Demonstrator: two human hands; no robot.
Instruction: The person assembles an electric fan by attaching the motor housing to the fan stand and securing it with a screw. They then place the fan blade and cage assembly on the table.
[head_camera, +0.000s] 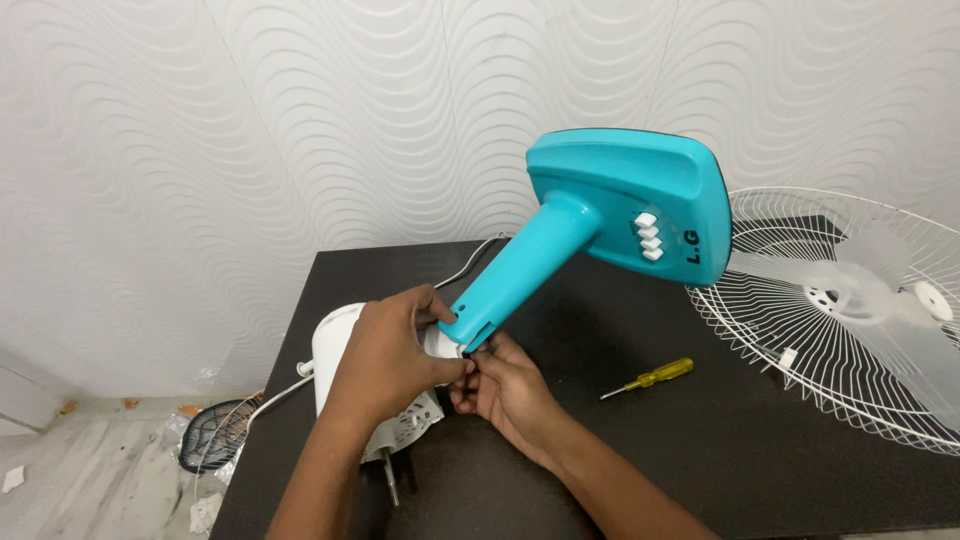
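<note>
Near the desk's left edge, the left hand wraps over the white fan motor housing, fingers curled around it. The right hand pinches at the lower end of the turquoise fan stand, perhaps on a small fastener. A yellow screwdriver lies mid-desk. The white wire fan guard rests at the right edge.

Left hand: I have it curled over, knuckles up, thumb and forefinger pinched forward.
Right hand: palm up, fingers bent, fingertips meeting my left.
Forearms: both bare, angling up from the lower edge.
</note>
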